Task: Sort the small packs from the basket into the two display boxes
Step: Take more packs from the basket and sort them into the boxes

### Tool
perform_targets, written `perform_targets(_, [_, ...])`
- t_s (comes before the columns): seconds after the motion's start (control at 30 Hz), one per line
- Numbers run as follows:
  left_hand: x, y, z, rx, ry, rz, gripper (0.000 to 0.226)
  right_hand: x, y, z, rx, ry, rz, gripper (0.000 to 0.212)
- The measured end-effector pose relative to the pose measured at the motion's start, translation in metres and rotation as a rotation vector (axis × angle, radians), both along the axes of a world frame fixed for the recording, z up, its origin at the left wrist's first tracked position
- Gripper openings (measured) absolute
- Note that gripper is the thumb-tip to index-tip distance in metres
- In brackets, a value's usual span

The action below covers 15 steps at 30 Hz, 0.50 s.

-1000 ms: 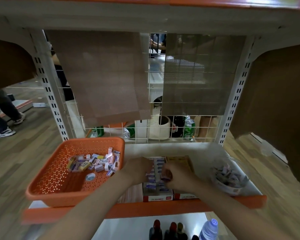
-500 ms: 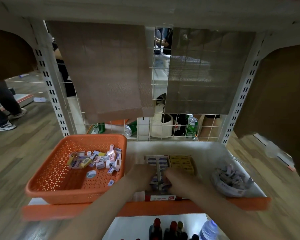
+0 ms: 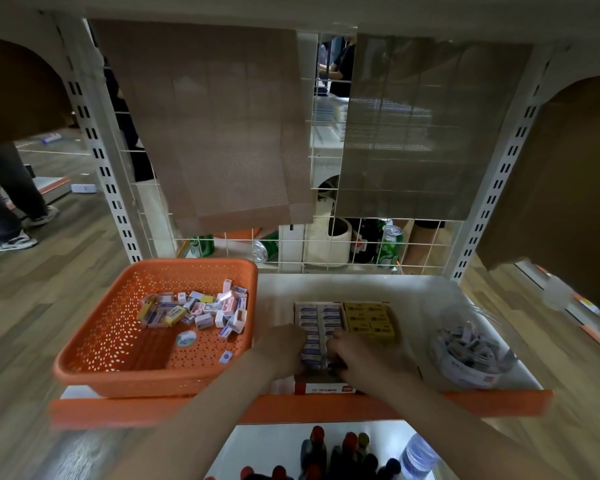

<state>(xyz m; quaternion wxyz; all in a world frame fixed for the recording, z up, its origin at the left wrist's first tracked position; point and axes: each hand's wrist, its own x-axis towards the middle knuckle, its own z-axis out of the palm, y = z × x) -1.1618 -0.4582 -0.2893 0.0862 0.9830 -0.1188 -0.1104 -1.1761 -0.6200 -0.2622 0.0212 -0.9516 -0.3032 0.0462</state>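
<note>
Packs [image 3: 194, 310]: loose heap of white, pink, purple and a few yellow, lying in the far half of the orange basket [image 3: 94, 372]. Two strays lie nearer its front wall, and a round disc lies on its floor. Basket sits at the left end of the shelf [image 3: 413, 292], front wall at the orange shelf lip. Left box [image 3: 321, 313] stands just right of the basket, filled with white-and-purple packs in rows. Right box [image 3: 369, 318] is side by side with it, touching, filled with yellow packs. Left hand [image 3: 284, 344] is over the near left part of the left box, fingers bent down, tips on the pack rows; whether it pinches a pack I cannot tell (blur). Right hand [image 3: 355, 351] is over the near middle of the same box, knuckles up, fingers curled down onto the rows; whether it has hold of a pack I likewise cannot tell. The two hands nearly meet above the box. Clear tub [image 3: 465, 355] of mixed packs stands at the right end of the shelf, apart from the boxes. Behind the shelf is a wire grid [image 3: 311, 161] with two mesh sheets [image 3: 205, 126] hung on it, and green cans [image 3: 390, 245] show through it. Bottles [image 3: 336, 452] stand on the level below.
</note>
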Motion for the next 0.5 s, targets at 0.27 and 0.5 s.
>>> perform_targets(0.27, [-0.001, 0.001, -0.001, -0.030, -0.014, 0.019, 0.029, -0.001, 0.001, 0.001, 0.019, 0.000, -0.007, 0.025])
perform_targets(0.5, [-0.001, 0.001, -0.002, -0.034, 0.009, 0.019, 0.028, 0.008, -0.001, -0.009, 0.080, 0.036, -0.022, 0.020])
